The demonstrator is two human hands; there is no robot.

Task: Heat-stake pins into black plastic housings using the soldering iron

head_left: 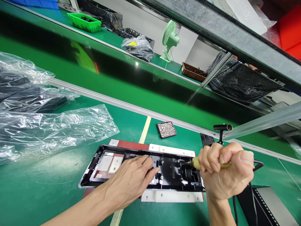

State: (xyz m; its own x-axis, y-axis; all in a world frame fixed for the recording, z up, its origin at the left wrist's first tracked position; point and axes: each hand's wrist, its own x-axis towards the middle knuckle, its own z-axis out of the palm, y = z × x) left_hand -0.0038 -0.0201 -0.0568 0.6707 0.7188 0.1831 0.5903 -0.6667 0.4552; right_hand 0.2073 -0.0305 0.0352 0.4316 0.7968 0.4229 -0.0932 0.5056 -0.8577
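Note:
A long black plastic housing (pixel 170 186) lies across a reddish-brown fixture (pixel 131 144) with white blocks along its long sides. My left hand (pixel 135 172) rests flat on the middle of the housing, fingers stretched out and holding nothing. In my right hand (pixel 225 169) is a soldering iron (pixel 196 163) with a yellowish handle, the fist wrapped around it. Its metal tip points left into the right part of the housing, near a dark round part; whether it touches cannot be made out. A black cord (pixel 258 164) runs from behind the right hand.
A small black tray (pixel 166 129) of tiny metal pieces sits behind the housing. Clear plastic bags (pixel 58 128) lie at left. A tube-shaped black holder (pixel 223 127) stands behind my right hand. A black and grey box (pixel 268 204) is at lower right; a metal rail (pixel 117 105) crosses behind.

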